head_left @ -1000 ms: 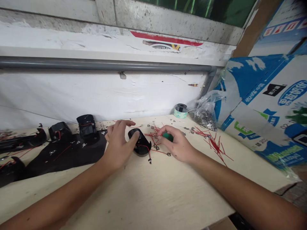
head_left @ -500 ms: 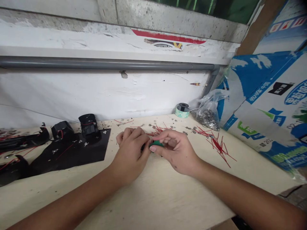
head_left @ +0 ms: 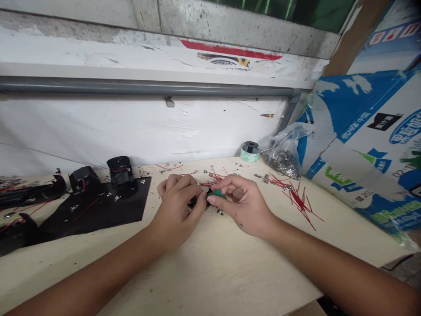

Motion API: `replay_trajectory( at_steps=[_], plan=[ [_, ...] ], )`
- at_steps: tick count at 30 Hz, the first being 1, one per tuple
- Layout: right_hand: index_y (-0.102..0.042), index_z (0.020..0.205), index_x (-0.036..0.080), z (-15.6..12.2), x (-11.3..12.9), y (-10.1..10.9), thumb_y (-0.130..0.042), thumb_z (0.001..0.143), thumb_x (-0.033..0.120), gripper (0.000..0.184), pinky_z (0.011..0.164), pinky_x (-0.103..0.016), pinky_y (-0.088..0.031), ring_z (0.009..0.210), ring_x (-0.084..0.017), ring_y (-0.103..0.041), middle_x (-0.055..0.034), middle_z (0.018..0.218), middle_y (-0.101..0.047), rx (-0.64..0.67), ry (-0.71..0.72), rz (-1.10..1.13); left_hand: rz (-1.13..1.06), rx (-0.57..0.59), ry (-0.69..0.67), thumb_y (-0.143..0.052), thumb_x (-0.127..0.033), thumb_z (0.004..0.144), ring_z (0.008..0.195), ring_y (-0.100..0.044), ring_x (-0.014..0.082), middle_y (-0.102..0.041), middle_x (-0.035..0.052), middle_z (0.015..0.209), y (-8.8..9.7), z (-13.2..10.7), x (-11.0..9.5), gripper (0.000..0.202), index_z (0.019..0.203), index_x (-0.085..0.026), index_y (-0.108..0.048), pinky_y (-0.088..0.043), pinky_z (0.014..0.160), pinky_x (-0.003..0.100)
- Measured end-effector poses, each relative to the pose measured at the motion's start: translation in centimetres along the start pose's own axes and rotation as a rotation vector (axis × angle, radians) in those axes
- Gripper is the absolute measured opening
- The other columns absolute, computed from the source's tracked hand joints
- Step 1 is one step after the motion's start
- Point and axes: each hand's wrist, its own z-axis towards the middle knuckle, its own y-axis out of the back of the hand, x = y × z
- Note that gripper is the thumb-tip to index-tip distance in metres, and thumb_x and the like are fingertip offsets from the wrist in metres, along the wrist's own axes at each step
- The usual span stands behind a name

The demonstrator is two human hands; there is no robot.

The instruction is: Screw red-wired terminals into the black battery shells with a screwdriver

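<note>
Near the middle of the table, my left hand is closed around a small black part, most of it hidden by the fingers. My right hand pinches a small green piece between thumb and forefinger, right beside the left fingertips. What kind of thing the green piece is, I cannot make out. Just behind both hands lie red wires and small metal bits.
Black plastic housings with red wires stand at the left around a black sheet. More red wires lie at the right, near a clear bag of metal parts and a tape roll. A printed carton borders the right side.
The right fingers and the green piece have shifted slightly up and right, a little away from the left fingertips. More of the black part now shows between the hands.
</note>
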Motion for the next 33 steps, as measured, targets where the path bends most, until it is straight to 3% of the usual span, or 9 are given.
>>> replay_trajectory(
  at_steps=[3, 5, 8, 11, 15, 19, 23, 28, 33],
  plan=[
    [-0.064, 0.097, 0.02, 1.0, -0.6, 1.2, -0.075, 0.084, 0.031, 0.02, 0.059, -0.026, -0.045, 0.063, -0.013, -0.053, 0.003, 0.071, -0.056, -0.114, 0.036, -0.081, -0.01, -0.143, 0.001, -0.046, -0.023, 0.095, 0.094, -0.049, 0.0228, -0.06, 0.0029, 0.095, 0.0, 0.2, 1.2, 0.018, 0.092, -0.025, -0.064, -0.029, 0.08, 0.042],
    [-0.062, 0.105, 0.02, 1.8, -1.2, 2.3, -0.068, 0.089, 0.036, 0.023, 0.06, -0.028, -0.046, 0.067, -0.015, -0.057, -0.0003, 0.08, -0.06, -0.177, 0.018, -0.151, -0.075, -0.243, 0.009, -0.042, -0.012, 0.092, 0.101, -0.053, 0.022, -0.061, 0.0037, 0.105, 0.1, 0.5, 2.6, 0.027, 0.105, -0.025, -0.061, -0.034, 0.087, 0.043],
    [-0.059, 0.101, 0.019, 2.6, -2.0, 4.0, -0.056, 0.095, 0.033, 0.015, 0.055, -0.028, -0.043, 0.064, -0.018, -0.058, -0.0011, 0.071, -0.061, -0.155, -0.053, -0.31, -0.233, -0.281, 0.012, -0.038, 0.001, 0.079, 0.077, -0.057, 0.0168, -0.059, 0.0007, 0.079, 0.0, 1.1, 4.8, 0.029, 0.074, -0.021, -0.056, -0.041, 0.071, 0.034],
    [-0.061, 0.095, 0.02, 2.8, -2.3, 5.0, -0.048, 0.093, 0.018, 0.013, 0.069, -0.032, -0.045, 0.077, -0.02, -0.059, -0.0046, 0.083, -0.063, -0.034, 0.071, -0.669, -0.186, -0.336, 0.015, -0.042, -0.001, 0.079, 0.083, -0.057, 0.0188, -0.059, 0.0029, 0.086, -0.2, 1.5, 6.2, 0.025, 0.071, -0.021, -0.056, -0.044, 0.073, 0.034],
    [-0.066, 0.091, 0.02, 2.4, -2.3, 5.2, -0.058, 0.087, 0.019, 0.009, 0.078, -0.034, -0.043, 0.087, -0.023, -0.06, -0.0069, 0.094, -0.065, 0.158, 0.039, -1.053, 0.014, -0.204, 0.071, -0.047, -0.009, 0.082, 0.113, -0.049, 0.0284, -0.06, 0.0063, 0.11, -0.8, 1.6, 6.6, 0.021, 0.088, -0.022, -0.062, -0.038, 0.1, 0.048],
    [-0.069, 0.087, 0.022, 2.3, -2.4, 5.1, -0.057, 0.091, 0.024, 0.013, 0.072, -0.032, -0.041, 0.084, -0.023, -0.061, -0.0062, 0.09, -0.066, 0.228, -0.022, -1.225, 0.071, -0.053, 0.218, -0.047, -0.021, 0.087, 0.111, -0.048, 0.0307, -0.058, 0.009, 0.113, -1.0, 1.3, 6.5, 0.02, 0.103, -0.02, -0.058, -0.038, 0.101, 0.052],
    [-0.069, 0.087, 0.021, 2.4, -2.5, 5.2, -0.054, 0.094, 0.021, 0.017, 0.069, -0.031, -0.038, 0.085, -0.022, -0.062, -0.0063, 0.091, -0.065, 0.248, -0.018, -1.305, 0.016, -0.038, 0.246, -0.038, -0.03, 0.095, 0.108, -0.049, 0.0283, -0.055, 0.0084, 0.112, -1.0, 0.9, 6.0, 0.021, 0.106, -0.021, -0.055, -0.041, 0.098, 0.049],
    [-0.065, 0.09, 0.019, 2.5, -2.6, 5.3, -0.05, 0.097, 0.021, 0.017, 0.068, -0.031, -0.037, 0.085, -0.022, -0.061, -0.0072, 0.094, -0.064, 0.238, -0.034, -1.366, -0.065, 0.017, 0.218, -0.045, -0.027, 0.093, 0.11, -0.05, 0.0258, -0.054, 0.0066, 0.114, -1.7, 0.6, 5.8, 0.015, 0.105, -0.022, -0.054, -0.043, 0.098, 0.046],
    [-0.059, 0.093, 0.019, 2.4, -2.9, 5.2, -0.047, 0.099, 0.022, 0.013, 0.07, -0.031, -0.038, 0.085, -0.022, -0.06, -0.0073, 0.098, -0.064, 0.12, -0.002, -1.221, -0.123, 0.078, 0.167, -0.046, -0.023, 0.093, 0.117, -0.046, 0.0256, -0.052, 0.0063, 0.119, -2.0, 0.5, 5.9, 0.018, 0.109, -0.023, -0.053, -0.041, 0.101, 0.047]
  ],
)
